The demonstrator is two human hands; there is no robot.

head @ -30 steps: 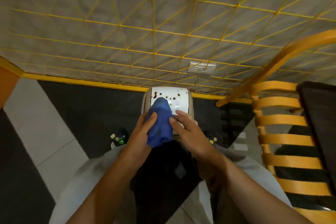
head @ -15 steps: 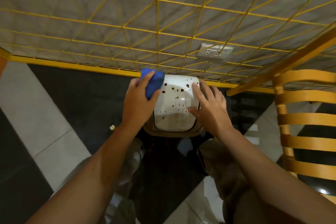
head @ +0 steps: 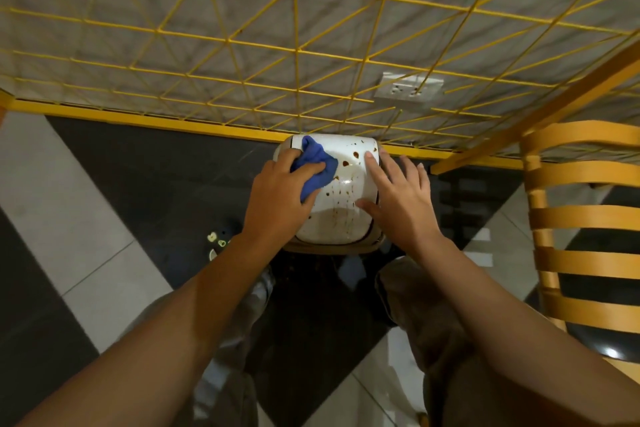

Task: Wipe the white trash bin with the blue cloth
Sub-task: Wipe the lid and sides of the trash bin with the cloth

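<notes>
The white trash bin (head: 341,218) stands on the floor against the wall, its lid spotted and streaked with brown stains. My left hand (head: 277,198) grips the bunched blue cloth (head: 317,166) and presses it on the lid's far left part. On the bin's right side rests my right hand (head: 398,198), fingers straight and spread over the lid's edge.
A yellow wire grid (head: 294,45) covers the grey wall behind the bin, with a socket plate (head: 408,88) on it. An orange slatted chair (head: 585,218) stands close on the right. The floor (head: 86,218) is black and white tile; my knees are below the bin.
My left hand has brought the cloth from the bin's far left corner inward onto the lid. My right hand stays on the right side.
</notes>
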